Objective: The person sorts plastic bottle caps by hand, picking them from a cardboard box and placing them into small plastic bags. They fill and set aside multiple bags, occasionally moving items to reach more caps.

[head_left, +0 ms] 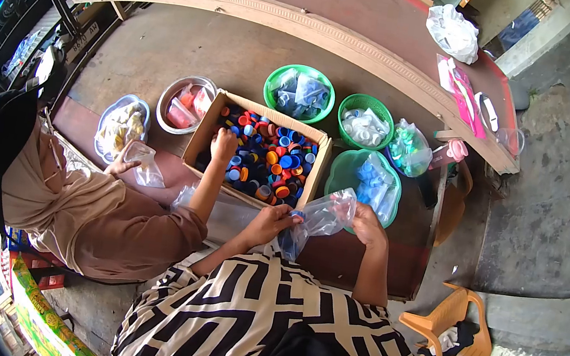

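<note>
My left hand (pixel 269 225) is closed, its fingertips pinching a small blue bottle cap (pixel 297 216) right beside a clear plastic bag (pixel 323 215). My right hand (pixel 369 226) grips the other end of this bag, which is stretched between both hands above my lap. Just beyond them is a cardboard box (pixel 311 207) full of loose red, blue, orange and white bottle caps (pixel 277 155). To my left, a co-worker's hand (pixel 224 145) reaches into the box, and that person's other hand (pixel 121 165) is at another clear bag (pixel 147 166).
Around the box stand a green basin (pixel 267 96) with bagged blue caps, a green basket (pixel 342 124) with whitish bags, a pale green basin (pixel 335 177) with blue bags, and two bowls at left. A wooden ledge (pixel 305 22) crosses behind. An orange chair (pixel 435 324) stands right.
</note>
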